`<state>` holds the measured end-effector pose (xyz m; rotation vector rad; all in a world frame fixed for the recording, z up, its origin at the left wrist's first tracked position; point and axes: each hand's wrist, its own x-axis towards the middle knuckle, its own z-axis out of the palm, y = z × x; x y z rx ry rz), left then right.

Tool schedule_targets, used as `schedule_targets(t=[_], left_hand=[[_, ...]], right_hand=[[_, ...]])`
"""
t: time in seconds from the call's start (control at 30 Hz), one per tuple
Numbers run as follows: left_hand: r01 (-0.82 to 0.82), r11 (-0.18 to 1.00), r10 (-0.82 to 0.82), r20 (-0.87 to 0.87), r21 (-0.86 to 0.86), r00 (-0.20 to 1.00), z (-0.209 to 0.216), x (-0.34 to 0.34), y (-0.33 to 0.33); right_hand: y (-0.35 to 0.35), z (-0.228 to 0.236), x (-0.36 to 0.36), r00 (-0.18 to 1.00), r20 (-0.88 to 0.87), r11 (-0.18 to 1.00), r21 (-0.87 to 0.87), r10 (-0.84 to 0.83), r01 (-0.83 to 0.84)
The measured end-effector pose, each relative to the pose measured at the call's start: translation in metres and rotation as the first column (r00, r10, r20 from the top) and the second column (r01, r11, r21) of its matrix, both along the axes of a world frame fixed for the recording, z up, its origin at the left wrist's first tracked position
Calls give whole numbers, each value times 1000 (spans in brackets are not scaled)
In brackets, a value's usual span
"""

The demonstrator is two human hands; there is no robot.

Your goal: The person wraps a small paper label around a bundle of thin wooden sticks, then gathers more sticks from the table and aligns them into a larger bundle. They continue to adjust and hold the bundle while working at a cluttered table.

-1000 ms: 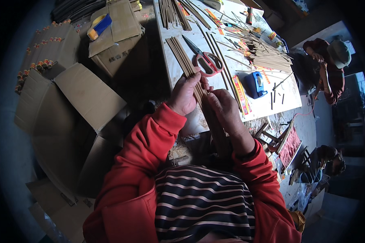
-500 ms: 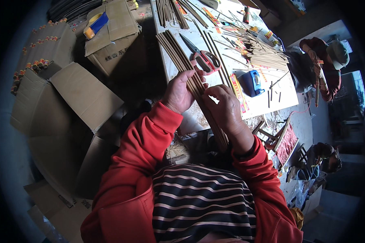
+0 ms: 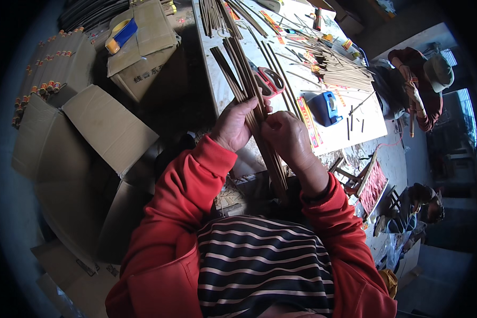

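- White table fills the top middle, and its far end is cut off by the picture's edge.
- Brown sticks are in front of the person, slanting over the table's near edge; their top ends spread into two bunches, and their low ends fade into shadow.
- Left hand is closed around the sticks, thumb on top; most of its other fingers are hidden.
- Right hand is curled up small against the sticks; its fingertips are hidden, so I cannot tell if it grips any.
- Scissors show red handles, but the sticks hide the blades.
- Blue tape holder sits to the right.
- Open box is too dark inside to see into.
- Another person is at the right, partly in shadow.
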<state>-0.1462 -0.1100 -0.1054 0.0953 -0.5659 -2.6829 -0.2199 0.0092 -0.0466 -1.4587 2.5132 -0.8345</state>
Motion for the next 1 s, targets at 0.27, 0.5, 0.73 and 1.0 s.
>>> schedule_targets(t=[0.27,0.5,0.73,1.0], left_hand=[[-25,996,20,62,81,998,5,2,-2],[-86,981,71,91,175,993,-9,-9,-1],[-116,983,102,103,142,989,-2,-3,10],[-36,988,26,69,148,997,0,-7,23]], right_hand=[[36,47,-24,803,597,987,-135,6,93],[216,77,-81,934,82,935,-40,-347,351],[358,34,-78,831,-377,683,477,-409,553],[109,16,-38,843,518,990,66,-143,128]])
